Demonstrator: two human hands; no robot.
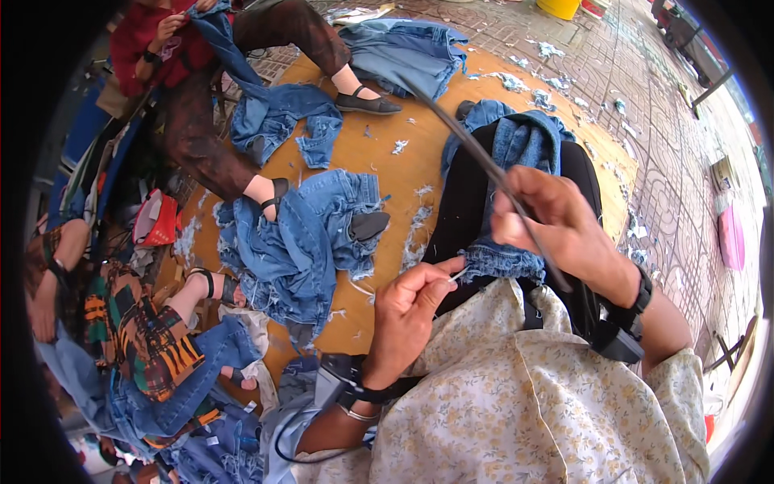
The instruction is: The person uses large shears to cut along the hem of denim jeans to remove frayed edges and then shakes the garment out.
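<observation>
Head view: blue denim pc. (pixel 501 264) w/ frayed hem, on wearer's lap (pixel 459 202), hem at L hand (pixel 409 310) fingertips, which pinch pale thread (pixel 458 276), & just below R hand (pixel 556 222), curled round long dark rod (pixel 474 148).

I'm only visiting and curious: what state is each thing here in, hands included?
Left hand: closed, pinching what looks like a pale thread
Right hand: closed on a long dark strip
Long dark strip: held slanting
Denim on the lap: draped, near edge frayed
Denim heap beside the lap: crumpled, partly frayed
Board: lying flat, littered with lint
Yellow bucket: upright, top out of view
</observation>
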